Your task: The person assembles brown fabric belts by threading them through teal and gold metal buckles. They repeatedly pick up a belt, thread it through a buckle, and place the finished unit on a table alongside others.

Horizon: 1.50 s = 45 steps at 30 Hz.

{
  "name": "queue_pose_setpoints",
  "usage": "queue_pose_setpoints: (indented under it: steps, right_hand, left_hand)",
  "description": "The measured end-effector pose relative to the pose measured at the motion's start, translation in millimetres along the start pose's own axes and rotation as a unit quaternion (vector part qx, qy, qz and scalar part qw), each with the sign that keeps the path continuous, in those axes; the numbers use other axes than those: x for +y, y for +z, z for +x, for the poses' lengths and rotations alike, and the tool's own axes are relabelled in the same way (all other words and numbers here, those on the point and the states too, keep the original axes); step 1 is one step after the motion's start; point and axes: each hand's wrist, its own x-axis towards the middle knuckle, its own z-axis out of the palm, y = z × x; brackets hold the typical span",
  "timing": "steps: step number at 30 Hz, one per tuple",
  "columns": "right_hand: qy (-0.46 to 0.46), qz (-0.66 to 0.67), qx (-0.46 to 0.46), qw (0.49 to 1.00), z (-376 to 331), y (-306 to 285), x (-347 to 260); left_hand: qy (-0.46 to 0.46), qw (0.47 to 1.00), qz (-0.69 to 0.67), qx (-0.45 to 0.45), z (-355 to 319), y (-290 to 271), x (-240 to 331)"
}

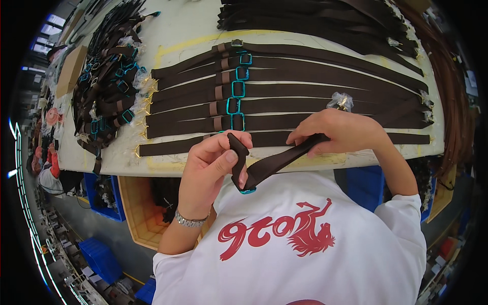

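A dark brown webbing strap (274, 161) runs between my two hands above the table's near edge. My left hand (211, 161) pinches a folded end of it between thumb and fingers. Just below those fingers, a teal buckle (247, 191) hangs in the strap's bend. My right hand (338, 133) grips the strap further along, its fingers curled over it. Beyond my hands, several similar dark straps (305, 106) lie side by side across the table, with teal buckles (238, 89) and lighter brown loops (218, 123) lined up near their left part.
Left on the white table (178, 25) is a tangled heap of straps with buckles (109, 91), beside a cardboard box (71, 71). More dark straps (325, 25) are stacked at the back. Clear plastic (340, 101) lies by my right hand. Blue crates (100, 259) stand below.
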Motion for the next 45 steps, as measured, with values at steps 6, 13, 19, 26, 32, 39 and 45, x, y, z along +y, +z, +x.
queue_pose_setpoints:
  steps: [6,13,19,26,32,39,45]
  right_hand:
    - [-0.032,-0.055,0.027,0.998,-12,-16,3]
    - [-0.094,-0.122,0.363,0.919,14,14,-27]
    - [0.054,0.136,0.453,0.880,6,65,-10]
    - [-0.044,0.770,0.258,0.582,50,78,3]
    - [-0.128,0.576,0.379,0.713,52,67,-12]
    - [0.000,0.581,0.218,0.784,43,86,-22]
    - [-0.027,0.562,0.230,0.794,36,89,-5]
  left_hand:
    - [-0.113,0.988,0.094,-0.042,5,21,10]
    - [-0.133,0.985,0.095,-0.047,25,28,-9]
    - [0.013,0.991,0.132,0.029,13,35,-7]
    - [-0.047,0.988,0.141,-0.036,11,34,-21]
    - [0.102,0.965,0.226,0.090,11,27,-32]
    - [-0.032,0.994,0.087,0.049,19,36,-13]
    - [-0.085,0.985,0.151,0.021,24,30,-15]
